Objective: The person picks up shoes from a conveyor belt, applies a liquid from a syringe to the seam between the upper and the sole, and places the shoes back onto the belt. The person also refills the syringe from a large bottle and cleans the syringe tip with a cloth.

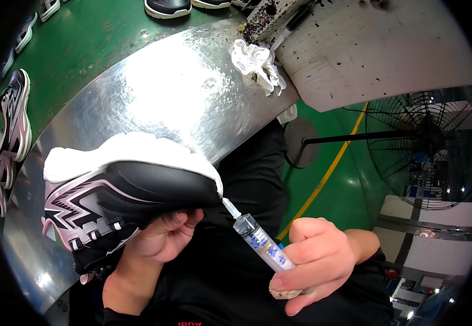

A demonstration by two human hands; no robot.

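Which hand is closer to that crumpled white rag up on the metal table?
The left hand, though neither is close. It grips the shoe below the rag, over the metal table. The right hand holds the syringe, lower and further right.

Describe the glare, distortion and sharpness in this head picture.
Head view: strong white glare on the steel table, washing out its middle; the fisheye bends the table edge and blacks out the corners; the shoe in the left hand and the syringe in the right hand look fairly sharp; the fan near the rim is softer.
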